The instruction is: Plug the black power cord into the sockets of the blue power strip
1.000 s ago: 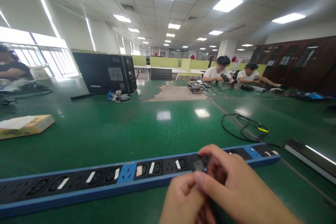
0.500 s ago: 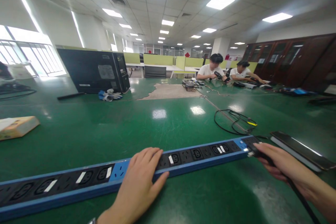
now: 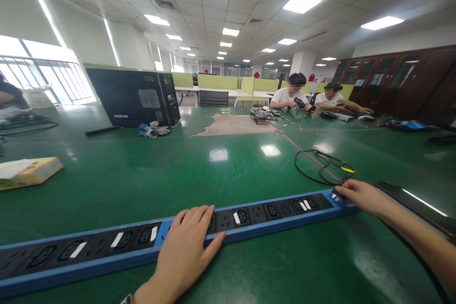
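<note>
A long blue power strip [image 3: 256, 235] with black socket panels runs slantwise across the green table. My left hand [image 3: 188, 247] lies over its middle, fingers across the top toward the far edge and thumb along the near side, gripping it. At the strip's right end, my right hand [image 3: 359, 195] pinches a black plug [image 3: 338, 194] tilted against the blue socket section. Whether its prongs are in the holes I cannot tell. The plug's black cord [image 3: 409, 242] trails under my right forearm toward the lower right corner.
Behind the right hand lie a coiled black cable [image 3: 320, 166] and a dark flat device [image 3: 420, 202]. A black computer case [image 3: 135, 97], gloves [image 3: 154, 129] and a tissue pack [image 3: 32, 173] are to the left. Two people [image 3: 290, 95] work across the table.
My right hand has turned over and brought the plug onto the blue socket section, its wrist now higher. My left hand stays on the strip. The view has shifted slightly.
</note>
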`<action>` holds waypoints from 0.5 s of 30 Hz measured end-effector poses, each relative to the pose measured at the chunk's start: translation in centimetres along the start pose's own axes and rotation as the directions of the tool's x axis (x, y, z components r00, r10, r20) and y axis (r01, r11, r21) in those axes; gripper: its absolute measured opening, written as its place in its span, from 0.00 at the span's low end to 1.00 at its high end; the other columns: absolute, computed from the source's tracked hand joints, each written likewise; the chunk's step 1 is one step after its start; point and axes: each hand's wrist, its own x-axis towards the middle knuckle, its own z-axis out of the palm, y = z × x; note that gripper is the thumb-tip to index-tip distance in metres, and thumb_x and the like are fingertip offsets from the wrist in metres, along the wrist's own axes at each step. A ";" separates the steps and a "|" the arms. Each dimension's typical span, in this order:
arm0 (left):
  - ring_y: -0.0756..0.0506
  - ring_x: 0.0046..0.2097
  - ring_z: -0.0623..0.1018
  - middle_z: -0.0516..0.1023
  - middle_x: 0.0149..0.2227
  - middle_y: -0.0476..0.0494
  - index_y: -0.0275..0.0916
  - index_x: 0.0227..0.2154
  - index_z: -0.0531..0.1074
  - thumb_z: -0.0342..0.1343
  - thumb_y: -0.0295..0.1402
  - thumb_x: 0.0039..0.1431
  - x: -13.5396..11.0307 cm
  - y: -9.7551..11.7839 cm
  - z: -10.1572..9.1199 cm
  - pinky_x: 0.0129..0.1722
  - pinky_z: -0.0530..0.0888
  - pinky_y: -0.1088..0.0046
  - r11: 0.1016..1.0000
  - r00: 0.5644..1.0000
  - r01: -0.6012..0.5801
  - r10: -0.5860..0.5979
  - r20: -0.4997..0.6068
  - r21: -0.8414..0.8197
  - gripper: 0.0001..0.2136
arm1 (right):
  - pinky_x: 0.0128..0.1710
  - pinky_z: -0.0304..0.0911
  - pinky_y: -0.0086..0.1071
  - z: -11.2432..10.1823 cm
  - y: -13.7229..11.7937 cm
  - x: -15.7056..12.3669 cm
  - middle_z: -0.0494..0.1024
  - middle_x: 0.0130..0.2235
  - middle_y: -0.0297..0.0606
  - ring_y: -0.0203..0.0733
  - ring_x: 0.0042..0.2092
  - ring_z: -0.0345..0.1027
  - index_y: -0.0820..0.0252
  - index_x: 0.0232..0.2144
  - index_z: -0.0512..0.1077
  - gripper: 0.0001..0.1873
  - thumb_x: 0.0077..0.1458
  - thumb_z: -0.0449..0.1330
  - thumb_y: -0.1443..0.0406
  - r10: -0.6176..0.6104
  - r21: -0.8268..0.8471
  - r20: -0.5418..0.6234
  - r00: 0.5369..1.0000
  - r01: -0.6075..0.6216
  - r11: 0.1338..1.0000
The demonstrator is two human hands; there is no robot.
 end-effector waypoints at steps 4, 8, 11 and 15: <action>0.37 0.51 0.71 0.74 0.51 0.36 0.34 0.54 0.68 0.47 0.47 0.60 0.0 0.0 0.1 0.53 0.64 0.55 1.000 1.000 0.002 -0.002 0.006 0.026 0.26 | 0.28 0.57 0.32 0.2 -0.1 0.2 0.76 0.26 0.38 0.43 0.29 0.69 0.56 0.24 0.69 0.18 0.49 0.52 0.49 -0.071 -0.123 0.009 0.997 0.071 0.990; 0.38 0.51 0.72 0.74 0.51 0.37 0.35 0.54 0.69 0.46 0.47 0.61 0.0 -0.1 0.3 0.53 0.65 0.56 0.999 1.000 -0.001 0.001 0.000 0.046 0.25 | 0.29 0.58 0.32 1.0 -0.3 -0.3 0.77 0.27 0.39 0.44 0.30 0.71 0.56 0.28 0.68 0.17 0.52 0.51 0.50 -0.087 -0.206 -0.003 0.996 0.085 0.975; 0.38 0.51 0.72 0.74 0.51 0.37 0.35 0.54 0.69 0.47 0.48 0.60 0.0 -0.2 0.3 0.53 0.65 0.56 0.999 1.000 -0.005 0.006 -0.007 0.054 0.26 | 0.31 0.59 0.33 1.5 -0.2 -1.0 0.78 0.30 0.41 0.46 0.32 0.72 0.56 0.31 0.66 0.18 0.54 0.48 0.49 -0.077 -0.196 -0.018 0.997 0.071 0.978; 0.38 0.51 0.72 0.74 0.51 0.38 0.35 0.54 0.68 0.46 0.47 0.61 -0.1 -0.2 0.4 0.53 0.64 0.56 0.998 1.000 -0.013 0.014 -0.013 0.057 0.25 | 0.33 0.60 0.34 2.0 -0.1 -1.5 0.78 0.31 0.43 0.47 0.33 0.73 0.57 0.34 0.65 0.19 0.56 0.47 0.49 -0.050 -0.188 -0.029 0.998 0.044 0.981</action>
